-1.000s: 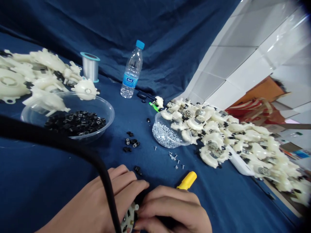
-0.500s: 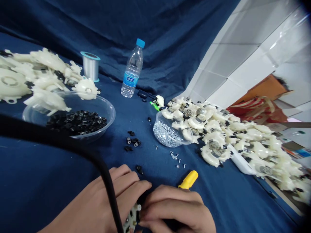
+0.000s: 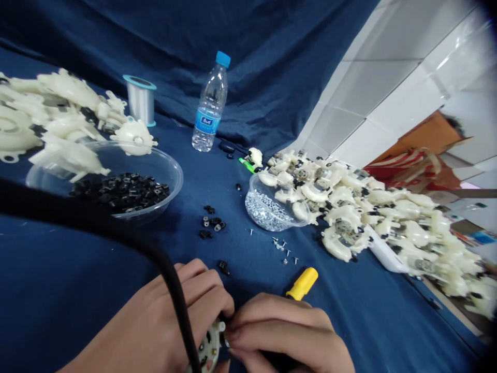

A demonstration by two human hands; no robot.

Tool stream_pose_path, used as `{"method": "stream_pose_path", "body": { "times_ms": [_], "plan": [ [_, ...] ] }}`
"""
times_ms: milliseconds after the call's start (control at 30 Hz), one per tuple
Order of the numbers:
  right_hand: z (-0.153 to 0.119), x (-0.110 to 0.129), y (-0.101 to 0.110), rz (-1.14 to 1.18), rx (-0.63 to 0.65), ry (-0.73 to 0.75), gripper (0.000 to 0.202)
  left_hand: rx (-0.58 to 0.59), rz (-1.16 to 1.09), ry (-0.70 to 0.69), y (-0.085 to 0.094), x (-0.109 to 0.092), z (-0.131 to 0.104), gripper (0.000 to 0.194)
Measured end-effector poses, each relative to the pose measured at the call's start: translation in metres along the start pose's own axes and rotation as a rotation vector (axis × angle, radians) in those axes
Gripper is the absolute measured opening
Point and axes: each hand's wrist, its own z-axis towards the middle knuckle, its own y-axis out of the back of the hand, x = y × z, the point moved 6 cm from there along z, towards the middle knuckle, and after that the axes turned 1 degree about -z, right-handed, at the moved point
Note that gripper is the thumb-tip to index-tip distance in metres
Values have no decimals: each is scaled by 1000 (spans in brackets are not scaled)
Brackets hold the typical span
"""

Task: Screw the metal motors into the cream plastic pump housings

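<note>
Closed round an off-white plastic housing (image 3: 212,346) at the bottom edge, my left hand (image 3: 174,316) covers much of it. The visible part is rounded, with a peg and a small brass-coloured piece. My right hand (image 3: 287,331) is pinched at the housing's right rim; a small shiny bit shows at its fingertips, too hidden to name. Just beyond the right knuckles lies a yellow handle (image 3: 303,284), its far end hidden by the hand. Small black plastic parts (image 3: 223,268) and loose screws (image 3: 278,244) lie on the blue cloth ahead.
A clear bowl (image 3: 176,178) of black parts stands left, a smaller bowl (image 3: 303,220) of screws to the right. Off-white housings (image 3: 341,202) are heaped on both sides. A water bottle (image 3: 209,106) and a spool (image 3: 140,101) stand behind. A black cord (image 3: 135,243) crosses the near left.
My left fingers have curled in closer over the housing. My right hand has shifted slightly, still at the rim. The whole view has moved a little.
</note>
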Motion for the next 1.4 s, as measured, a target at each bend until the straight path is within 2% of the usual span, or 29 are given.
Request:
{"method": "stream_pose_path", "body": {
  "times_ms": [100, 200, 300, 400, 467, 567, 667, 733, 800, 867, 933, 1000, 1100, 1200, 1267, 1400],
  "plan": [
    [1, 1, 0, 17, 18, 71, 34, -63, -64, 17, 2, 2, -2, 17],
    [2, 3, 1, -8, 11, 123, 31, -80, -81, 2, 1, 1, -3, 14],
    [-1, 6, 0, -44, -22, 167, 27, -81, -56, 32, 2, 0, -2, 9],
    [-5, 8, -3, -101, -93, 195, 32, -90, -56, 76, 5, -1, -1, 10],
    [-6, 9, -4, -153, -131, 178, 33, -78, -59, 86, 5, -2, 0, 10],
    [-4, 14, -1, -235, -108, 127, 28, -100, -49, 93, 6, -4, 1, 12],
    [-11, 21, 25, -397, -149, 79, 27, -166, -33, 110, 9, -7, 3, 15],
    [-22, 15, 51, -522, -171, -28, 30, -157, -34, 149, 9, -7, 5, 16],
    [-37, -2, 69, -648, -27, -173, 34, -104, -59, 179, 7, -6, 7, 15],
    [-52, -18, 80, -789, 145, -218, 38, -67, -81, 192, 6, -4, 7, 14],
    [-59, -22, 89, -816, 152, -180, 33, -60, -82, 198, 5, -3, 6, 14],
    [-57, -15, 95, -751, 92, -155, 24, -68, -77, 196, 5, -2, 6, 12],
    [-43, 7, 104, -600, -47, -170, 14, -69, -71, 199, 6, -2, 7, 8],
    [-26, 26, 114, -417, -202, -198, 22, -39, -67, 234, 5, -2, 9, 6],
    [-18, 28, 115, -273, -239, -217, 28, -38, -70, 230, 5, -3, 9, 5],
    [-9, 20, 105, -5, -279, -259, 19, -54, -42, 220, 4, -5, 9, 4]
  ]
}}
